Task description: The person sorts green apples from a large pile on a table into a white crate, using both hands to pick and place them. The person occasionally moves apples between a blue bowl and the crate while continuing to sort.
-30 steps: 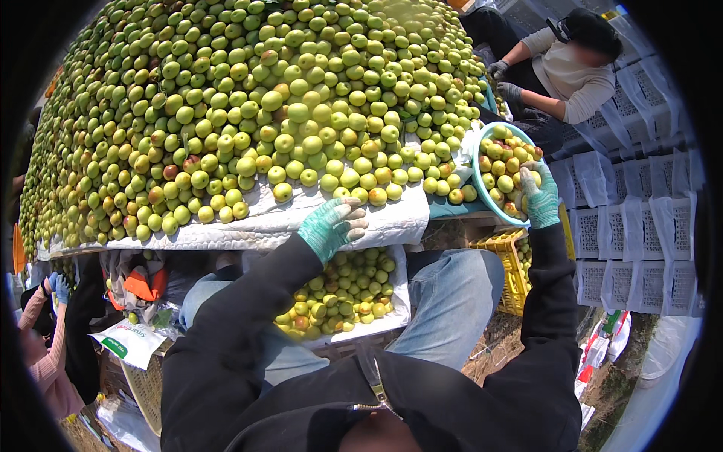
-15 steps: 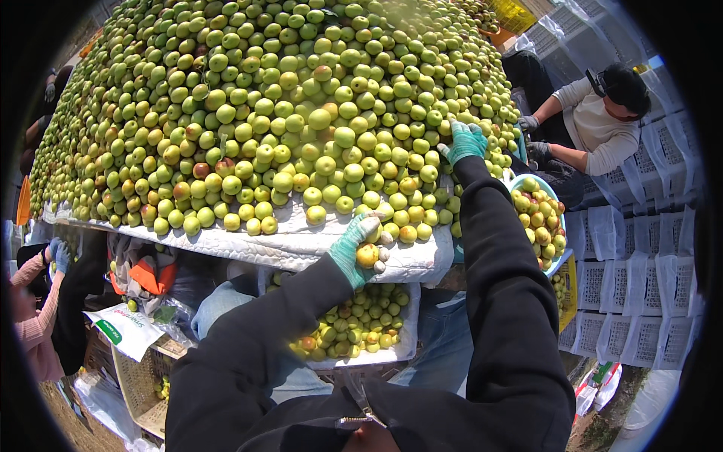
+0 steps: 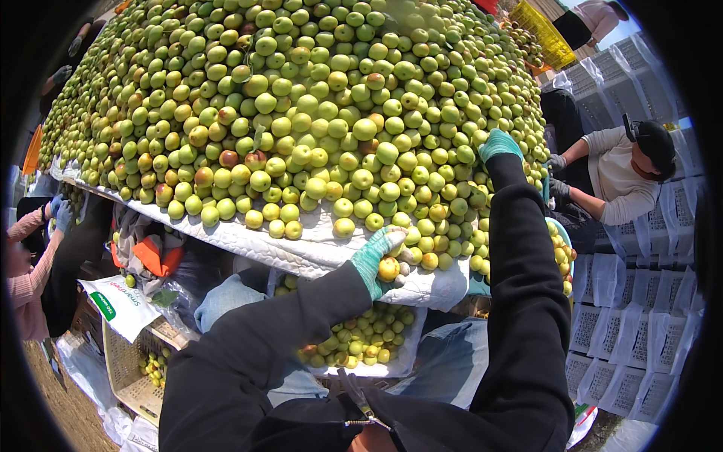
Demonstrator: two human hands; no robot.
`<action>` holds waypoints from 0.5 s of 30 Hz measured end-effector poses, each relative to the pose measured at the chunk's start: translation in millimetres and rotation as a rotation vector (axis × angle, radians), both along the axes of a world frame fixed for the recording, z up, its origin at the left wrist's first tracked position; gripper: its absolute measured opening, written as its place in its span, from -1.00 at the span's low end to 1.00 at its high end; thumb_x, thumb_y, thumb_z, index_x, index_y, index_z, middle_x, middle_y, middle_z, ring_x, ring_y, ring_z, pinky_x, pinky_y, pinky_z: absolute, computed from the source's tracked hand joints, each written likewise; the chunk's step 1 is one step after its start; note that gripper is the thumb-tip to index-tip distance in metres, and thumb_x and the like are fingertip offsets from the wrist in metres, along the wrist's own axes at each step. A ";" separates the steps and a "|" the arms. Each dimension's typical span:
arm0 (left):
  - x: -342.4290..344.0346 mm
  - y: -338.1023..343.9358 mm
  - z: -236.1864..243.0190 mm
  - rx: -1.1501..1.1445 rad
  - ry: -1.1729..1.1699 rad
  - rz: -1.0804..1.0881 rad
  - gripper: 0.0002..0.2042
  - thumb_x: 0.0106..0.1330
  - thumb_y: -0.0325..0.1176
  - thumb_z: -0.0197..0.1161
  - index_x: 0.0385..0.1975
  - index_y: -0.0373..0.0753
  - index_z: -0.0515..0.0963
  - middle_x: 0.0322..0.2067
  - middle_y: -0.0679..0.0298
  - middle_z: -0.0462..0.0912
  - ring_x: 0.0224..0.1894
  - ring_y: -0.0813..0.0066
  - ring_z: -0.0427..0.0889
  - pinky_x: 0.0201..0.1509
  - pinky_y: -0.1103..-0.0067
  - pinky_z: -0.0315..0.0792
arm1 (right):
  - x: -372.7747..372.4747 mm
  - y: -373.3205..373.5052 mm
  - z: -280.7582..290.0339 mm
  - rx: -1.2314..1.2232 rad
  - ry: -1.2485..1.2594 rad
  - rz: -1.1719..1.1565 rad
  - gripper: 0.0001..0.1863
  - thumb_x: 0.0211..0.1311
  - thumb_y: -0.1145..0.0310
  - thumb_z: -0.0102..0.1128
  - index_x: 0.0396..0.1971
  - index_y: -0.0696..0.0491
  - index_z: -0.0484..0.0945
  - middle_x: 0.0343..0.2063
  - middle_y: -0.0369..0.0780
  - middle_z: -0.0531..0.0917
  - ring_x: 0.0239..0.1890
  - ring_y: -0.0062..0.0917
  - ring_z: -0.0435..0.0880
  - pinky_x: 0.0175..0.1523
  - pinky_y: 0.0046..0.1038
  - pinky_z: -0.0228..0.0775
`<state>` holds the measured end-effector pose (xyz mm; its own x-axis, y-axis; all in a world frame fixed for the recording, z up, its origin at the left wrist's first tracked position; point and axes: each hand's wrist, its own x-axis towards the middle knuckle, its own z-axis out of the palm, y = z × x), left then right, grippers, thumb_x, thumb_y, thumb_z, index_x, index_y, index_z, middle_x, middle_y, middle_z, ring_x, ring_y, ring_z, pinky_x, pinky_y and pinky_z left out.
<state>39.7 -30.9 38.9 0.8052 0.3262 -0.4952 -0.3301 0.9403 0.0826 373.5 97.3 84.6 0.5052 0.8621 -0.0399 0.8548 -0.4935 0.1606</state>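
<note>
A large heap of yellow-green jujubes [image 3: 301,124], some with brown-red patches, covers the surface before me. My left hand [image 3: 372,260], in a teal glove with pale fingertips, is closed on a yellow-brown jujube [image 3: 388,269] at the near edge of the white quilted cloth [image 3: 316,241]. Reaching farther out, my right hand [image 3: 501,145], in a matching teal glove, rests on the right part of the heap. Its fingertips are hidden among the fruit. Below my left hand, a white-lined crate [image 3: 407,350] of jujubes stands between my knees.
A round tub [image 3: 570,256] of redder jujubes stands right, partly behind my arm. A gloved co-worker [image 3: 610,169] sits beyond it, before stacked grey crates [image 3: 602,331]. On the left are a beige crate [image 3: 120,369], a white bag [image 3: 124,305] and another person's gloved hand [image 3: 62,215].
My view has shifted, so the scene sits lower and farther right. My right hand has moved slightly farther out, its fingers now bent out of sight. My left hand still holds the yellow-brown jujube.
</note>
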 end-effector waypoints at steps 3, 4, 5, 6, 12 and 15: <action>-1.5 8.7 -0.8 -0.033 -0.017 0.023 -0.71 0.27 -0.17 0.22 -0.06 0.01 0.38 -0.40 0.25 0.50 -0.50 0.43 0.53 -0.58 0.55 0.46 | -21.9 54.9 21.3 0.125 0.019 0.097 -0.76 0.04 0.29 0.21 -0.25 -0.06 0.61 -0.16 -0.08 0.62 -0.10 -0.23 0.60 0.03 -0.29 0.43; -0.8 10.2 -0.9 -0.038 0.024 0.048 -0.71 0.27 -0.17 0.22 -0.07 -0.01 0.39 -0.39 0.25 0.50 -0.52 0.43 0.53 -0.58 0.56 0.46 | -32.9 76.2 25.6 0.173 0.066 0.147 -0.74 0.06 0.30 0.21 -0.20 -0.08 0.60 -0.13 -0.10 0.61 -0.10 -0.26 0.60 0.03 -0.31 0.43; -1.1 11.6 -1.1 -0.052 0.017 0.061 -0.72 0.27 -0.17 0.22 -0.09 -0.03 0.40 -0.39 0.24 0.50 -0.53 0.43 0.53 -0.58 0.56 0.46 | -46.5 91.9 23.3 0.219 0.119 0.219 -0.72 0.08 0.30 0.22 -0.15 -0.09 0.59 -0.10 -0.13 0.60 -0.10 -0.29 0.60 0.03 -0.33 0.43; -0.7 12.0 -1.2 -0.049 0.027 0.061 -0.73 0.27 -0.17 0.23 -0.10 -0.03 0.40 -0.40 0.24 0.50 -0.53 0.43 0.53 -0.58 0.56 0.46 | -60.7 105.1 18.4 0.296 0.180 0.418 -0.65 0.11 0.26 0.20 -0.05 -0.12 0.53 -0.04 -0.14 0.56 -0.01 -0.29 0.55 0.09 -0.31 0.40; -1.0 13.1 -1.3 -0.029 0.102 0.046 -0.75 0.25 -0.19 0.24 -0.15 -0.05 0.40 -0.43 0.26 0.50 -0.52 0.44 0.51 -0.57 0.59 0.45 | -103.5 144.5 -12.8 -0.016 0.068 0.542 -0.45 0.15 0.03 0.21 0.14 -0.21 0.33 0.03 -0.13 0.48 0.09 -0.20 0.46 0.13 -0.20 0.37; -4.0 13.5 -1.7 -0.033 0.129 0.072 -0.76 0.24 -0.18 0.25 -0.17 -0.02 0.40 -0.41 0.26 0.49 -0.51 0.44 0.50 -0.58 0.60 0.43 | -95.5 123.0 -11.2 -0.049 0.006 0.545 -0.57 0.22 0.04 0.12 0.04 -0.14 0.41 -0.05 -0.13 0.51 0.02 -0.12 0.51 0.06 -0.19 0.40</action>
<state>35.7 -17.3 37.3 0.7089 0.3626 -0.6050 -0.3858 0.9174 0.0979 278.0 220.3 73.4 -0.0149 0.9960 -0.0883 0.9856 0.0295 0.1664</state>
